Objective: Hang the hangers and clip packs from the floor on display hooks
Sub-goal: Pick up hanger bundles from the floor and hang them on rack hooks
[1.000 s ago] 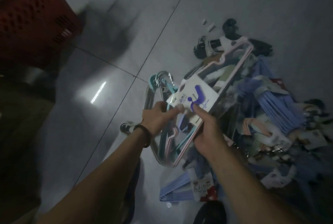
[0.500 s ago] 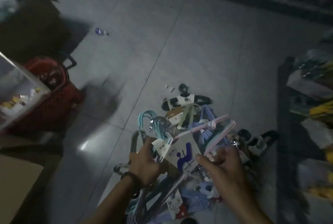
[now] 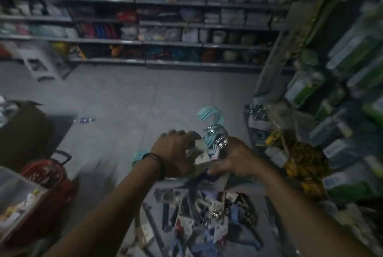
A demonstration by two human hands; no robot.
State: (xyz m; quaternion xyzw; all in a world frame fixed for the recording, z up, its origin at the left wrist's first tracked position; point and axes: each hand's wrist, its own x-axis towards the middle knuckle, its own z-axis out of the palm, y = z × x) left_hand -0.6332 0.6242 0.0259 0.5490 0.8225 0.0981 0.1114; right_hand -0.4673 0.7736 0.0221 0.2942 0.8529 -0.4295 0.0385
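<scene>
Both hands hold a bundle of hanger packs (image 3: 211, 132) lifted off the floor, its teal and chrome hooks pointing up. My left hand (image 3: 176, 153) grips the bundle's left side over a white card label. At the right side, my right hand (image 3: 234, 159) curls round the bundle just under the chrome hooks. Beneath my arms, a pile of hangers and clip packs (image 3: 199, 221) lies on the grey tiled floor. The picture is dim and blurred.
A display rack (image 3: 342, 95) of green and white packs stands at right. Stocked shelves (image 3: 145, 29) run along the back. A red basket (image 3: 47, 176) and a clear box sit at lower left, a dark box (image 3: 22, 128) at left, a white step stool (image 3: 39, 62) behind.
The view has swung up from the floor to the aisle and shelves. Both hands have lifted the hanger bundle higher above the pile and toward the right-hand rack.
</scene>
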